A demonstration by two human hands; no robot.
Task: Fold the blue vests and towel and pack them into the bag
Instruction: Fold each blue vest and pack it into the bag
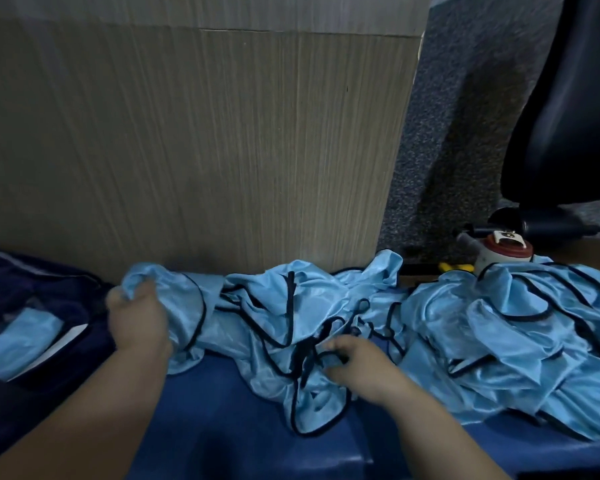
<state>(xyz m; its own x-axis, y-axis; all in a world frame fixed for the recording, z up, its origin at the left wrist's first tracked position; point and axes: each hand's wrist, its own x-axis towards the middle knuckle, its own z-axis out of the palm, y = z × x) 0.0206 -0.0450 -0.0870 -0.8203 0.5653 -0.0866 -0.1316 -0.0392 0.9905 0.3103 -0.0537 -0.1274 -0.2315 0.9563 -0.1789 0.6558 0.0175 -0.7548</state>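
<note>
Vest (pixel 257 317) gripped at both ends, crumpled on the blue worktop (pixel 222 431), not yet folded.
The left hand (pixel 137 317) was closed round a bunched corner of the light-blue cloth beside the navy bag (pixel 66 282), where one folded vest (pixel 21 337) already lay. The right hand (pixel 357 365) had its fingers curled into the dark trim near the middle. The vest's long axis ran left to right, along the wooden panel (pixel 187 150). I could not tell which end was the neck. To my eye the hands should draw apart, free the tangled trim from the pile of vests (pixel 516 334) on the right, and smooth the slippery cloth flat before folding it.
</note>
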